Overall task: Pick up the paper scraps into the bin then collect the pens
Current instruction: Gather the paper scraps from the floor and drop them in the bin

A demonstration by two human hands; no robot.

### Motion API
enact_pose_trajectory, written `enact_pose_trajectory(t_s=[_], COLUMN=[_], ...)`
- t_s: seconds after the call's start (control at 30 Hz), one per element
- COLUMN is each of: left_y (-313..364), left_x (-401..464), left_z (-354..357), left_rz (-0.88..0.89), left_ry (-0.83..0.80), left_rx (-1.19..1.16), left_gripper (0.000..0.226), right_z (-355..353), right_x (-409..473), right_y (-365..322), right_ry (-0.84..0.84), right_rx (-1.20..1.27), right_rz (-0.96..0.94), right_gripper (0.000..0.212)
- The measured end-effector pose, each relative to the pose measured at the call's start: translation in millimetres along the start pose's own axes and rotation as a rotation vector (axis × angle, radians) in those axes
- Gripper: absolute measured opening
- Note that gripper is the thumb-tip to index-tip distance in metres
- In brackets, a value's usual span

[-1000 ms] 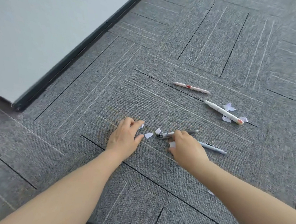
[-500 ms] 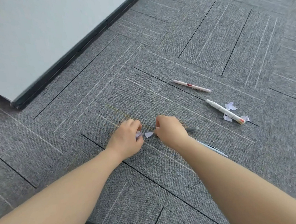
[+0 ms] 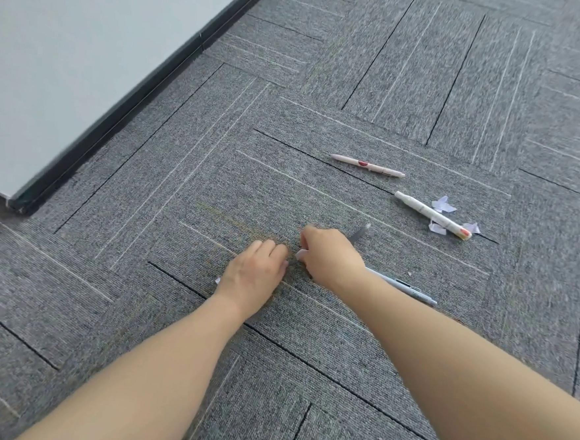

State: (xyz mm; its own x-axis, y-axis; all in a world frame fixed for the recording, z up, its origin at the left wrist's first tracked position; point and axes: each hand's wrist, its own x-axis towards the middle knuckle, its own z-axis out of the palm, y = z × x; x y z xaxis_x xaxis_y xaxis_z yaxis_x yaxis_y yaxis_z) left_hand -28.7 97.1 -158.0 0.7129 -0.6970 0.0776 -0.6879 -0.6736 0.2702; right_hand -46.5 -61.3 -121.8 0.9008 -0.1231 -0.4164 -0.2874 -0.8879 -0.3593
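While curled left hand (image 3: 254,275) and right hand (image 3: 327,256) meet over carpet (image 3: 181,184), grip contents indiscernible: pinch each scrap at its edge, sweep toward remaining scraps (image 3: 444,205) beside white pen (image 3: 431,214), leaving pens until last.

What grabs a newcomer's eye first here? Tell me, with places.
Two bare forearms reach in from below, the left hand and right hand meeting at mid-floor on the grey carpet. Right of them a white pen lies among paper scraps; a pink pen lies beyond.
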Motion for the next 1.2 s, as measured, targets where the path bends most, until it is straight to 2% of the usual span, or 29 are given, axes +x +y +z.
enact_pose_trajectory(t_s=[0.07,0.13,0.17,0.23,0.3,0.37,0.43,0.5,0.6,0.73,0.8,0.87,0.97,1.03,1.1,1.2], left_y=[-5,-12,-17,-28,-35,-35,-34,-32,-32,-33,-35,-37,-36,-32,-30,-28], left_x=[-3,-8,-13,-25,-41,-54,-59,-57,-56,-56,-55,-55,-56,-56,-55,-54], left_z=[-7,-17,-21,-27,-26,-24,-20,-17,-16,-20,-23,-24,-25,-24,-24,-24], left_rz=[-0.094,-0.247,-0.302,-0.329,-0.313,-0.295,-0.275,-0.251,-0.222,-0.128,-0.098,-0.154,-0.308,-0.338,-0.356,-0.360], left_ry=[0.012,0.060,0.089,0.118,0.073,0.010,-0.032,-0.057,-0.034,-0.038,-0.058,-0.053,0.013,0.049,0.059,0.063], left_rx=[-0.083,-0.186,-0.216,-0.197,-0.144,-0.107,-0.084,-0.031,0.043,0.106,0.094,0.027,-0.136,-0.173,-0.189,-0.211], left_gripper=[0.011,0.010,0.009,0.012,0.015,0.017,0.027,0.033,0.017,0.018,0.019,0.014,0.013,0.011,0.010,0.016], right_z=[-4,-4,-3,1,3,3,3,3,3,8,14,19,26,29,32,34], right_x=[0,-2,-4,-10,-14,-15,-15,-17,-16,-8,-5,-2,2,1,2,7], right_y=[-4,-3,-1,3,6,9,9,6,2,-9,-15,-20,-27,-35,-43,-48], right_ry=[-0.045,-0.058,-0.047,-0.028,-0.054,-0.092,-0.127,-0.158,-0.217,-0.228,-0.181,-0.120,-0.002,0.018,0.014,0.012], right_rx=[-0.058,-0.006,0.097,0.490,0.962,1.321,1.513,1.597,1.634,1.452,1.322,1.100,0.559,0.286,0.083,-0.106], right_rz=[-0.039,-0.046,-0.030,0.032,0.085,0.089,0.062,0.044,0.076,0.133,0.164,0.179,0.043,-0.074,-0.151,-0.200], right_gripper=[0.009,0.010,0.013,0.016,0.012,0.013,0.014,0.013,0.023,0.015,0.023,0.028,0.020,0.014,0.020,0.013])
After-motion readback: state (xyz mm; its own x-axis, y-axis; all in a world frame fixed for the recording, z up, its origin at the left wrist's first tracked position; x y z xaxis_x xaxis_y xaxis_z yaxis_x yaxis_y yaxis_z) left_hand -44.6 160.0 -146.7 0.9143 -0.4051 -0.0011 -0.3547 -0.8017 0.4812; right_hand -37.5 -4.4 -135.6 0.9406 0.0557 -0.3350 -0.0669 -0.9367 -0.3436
